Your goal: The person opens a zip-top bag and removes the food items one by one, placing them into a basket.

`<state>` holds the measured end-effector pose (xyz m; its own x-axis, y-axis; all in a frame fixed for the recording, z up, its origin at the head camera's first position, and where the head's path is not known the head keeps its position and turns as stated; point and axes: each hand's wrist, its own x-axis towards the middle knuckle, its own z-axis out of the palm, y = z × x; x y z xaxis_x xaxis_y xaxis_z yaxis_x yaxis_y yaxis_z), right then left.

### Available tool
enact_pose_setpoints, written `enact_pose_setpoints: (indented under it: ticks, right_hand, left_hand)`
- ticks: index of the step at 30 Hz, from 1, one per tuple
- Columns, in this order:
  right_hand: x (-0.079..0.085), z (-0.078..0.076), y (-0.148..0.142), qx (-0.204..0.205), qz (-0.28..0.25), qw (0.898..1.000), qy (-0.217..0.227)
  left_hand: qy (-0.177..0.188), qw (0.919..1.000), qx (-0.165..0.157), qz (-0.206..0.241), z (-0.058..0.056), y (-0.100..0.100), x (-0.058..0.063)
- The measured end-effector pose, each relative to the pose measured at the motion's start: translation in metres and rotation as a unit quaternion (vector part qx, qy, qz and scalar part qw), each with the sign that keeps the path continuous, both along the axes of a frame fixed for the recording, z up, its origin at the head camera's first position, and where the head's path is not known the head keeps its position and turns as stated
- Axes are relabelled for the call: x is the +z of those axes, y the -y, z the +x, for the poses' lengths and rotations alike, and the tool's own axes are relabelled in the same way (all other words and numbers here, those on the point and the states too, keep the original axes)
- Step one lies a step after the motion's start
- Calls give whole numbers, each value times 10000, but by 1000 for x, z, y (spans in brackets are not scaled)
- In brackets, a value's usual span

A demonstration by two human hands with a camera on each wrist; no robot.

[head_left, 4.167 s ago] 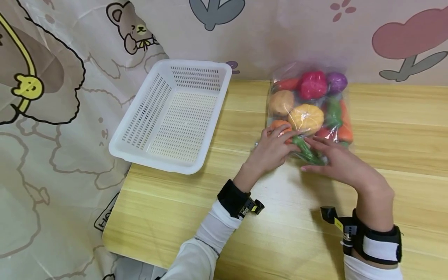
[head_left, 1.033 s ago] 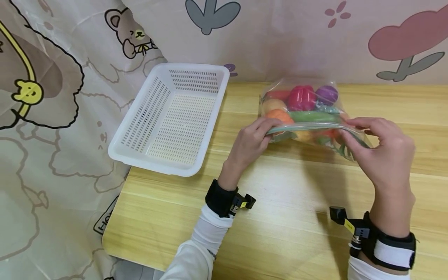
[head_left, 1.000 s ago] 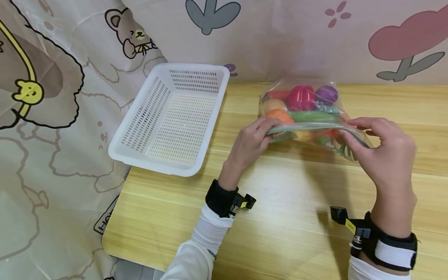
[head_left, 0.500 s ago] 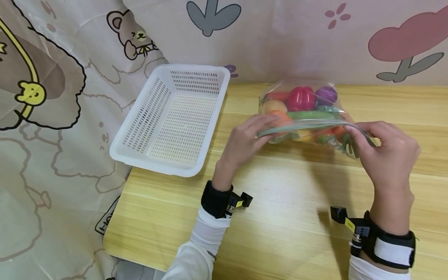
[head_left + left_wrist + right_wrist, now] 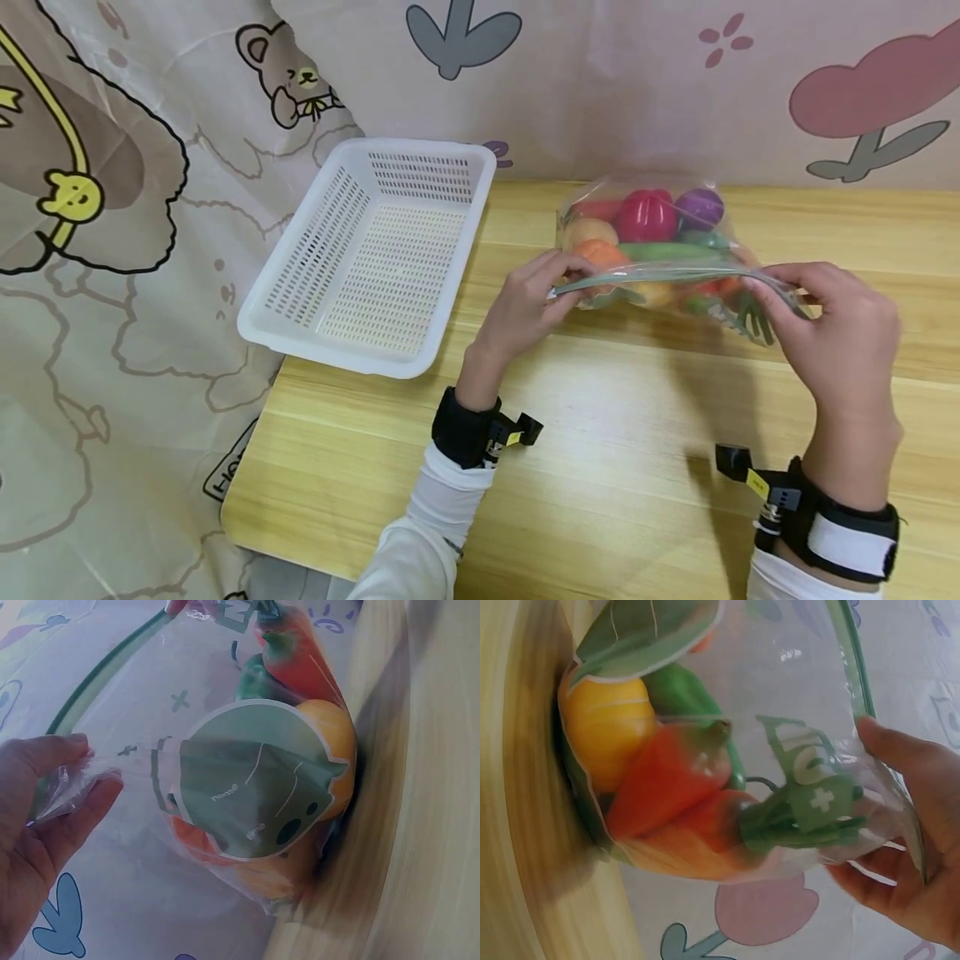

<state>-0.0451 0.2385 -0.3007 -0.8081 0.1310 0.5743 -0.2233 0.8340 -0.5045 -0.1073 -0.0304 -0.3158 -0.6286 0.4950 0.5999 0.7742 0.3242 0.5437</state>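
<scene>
A clear zip bag (image 5: 667, 272) of toy vegetables stands on the table, its green-edged top strip lifted toward the person. My left hand (image 5: 525, 304) pinches the left end of that strip; in the left wrist view, clear film lies between thumb and fingers. At the strip's right end, my right hand (image 5: 843, 333) grips the bag between thumb and fingers. Through the film I see a pink-red pepper (image 5: 647, 216), a purple round vegetable (image 5: 700, 209), a long green vegetable (image 5: 671, 251) and a yellow pumpkin (image 5: 609, 724). A green printed label (image 5: 251, 780) covers part of the contents.
A white perforated basket (image 5: 390, 267) with nothing inside stands left of the bag. Both rest on a light wooden table (image 5: 360, 467), whose left edge shows. Patterned cloth (image 5: 600, 83) hangs behind and to the left.
Earlier the bag lay flat with both hands at its near end; its top strip has since been raised. Over the last second my left hand slid slightly left along the strip.
</scene>
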Motion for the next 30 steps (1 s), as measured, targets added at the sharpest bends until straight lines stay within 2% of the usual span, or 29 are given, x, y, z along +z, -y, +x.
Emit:
enact_pose_setpoints:
  ticks: [2, 4, 7, 10, 12, 15, 17, 20, 23, 25, 27, 30]
  right_hand:
    - [0, 2, -3, 108, 41, 9987, 505]
    - [1, 4, -6, 289, 118, 9917, 1245]
    - [2, 4, -11, 595, 286, 9678, 2428]
    - [1, 3, -15, 967, 341, 9353, 3387]
    - [-2, 2, -17, 1154, 315, 9205, 3721]
    - [-3, 2, -22, 1212, 368, 9091, 3968]
    - [-3, 3, -24, 1142, 431, 9179, 3775]
    - [2, 5, -25, 923, 512, 9416, 3197]
    - [6, 8, -20, 653, 572, 9690, 2314]
    - [8, 9, -15, 417, 629, 9824, 1711]
    - [9, 9, -9, 235, 658, 9918, 1066]
    - [10, 9, -2, 50, 426, 9987, 272]
  left_hand:
    - [-28, 10000, 4, -22, 0, -1, -1]
    - [-101, 9999, 22, -45, 1, -2, -2]
    - [-174, 9998, 32, -66, 1, -3, -3]
    - [-191, 9997, 58, -118, 2, -5, -5]
    - [-177, 9997, 108, -151, 2, -5, -5]
    - [-172, 9996, 179, -128, 3, -5, -5]
    - [-180, 9996, 213, -109, 3, -5, -4]
    - [-308, 9992, 259, -73, 4, -5, -2]
    - [-619, 9972, 430, 15, 3, -4, 0]
    - [-906, 9940, 584, 202, 2, -3, 0]
    - [-1134, 9899, 698, 487, 1, -2, 0]
    - [-1345, 9831, 736, 1004, -1, -1, 0]
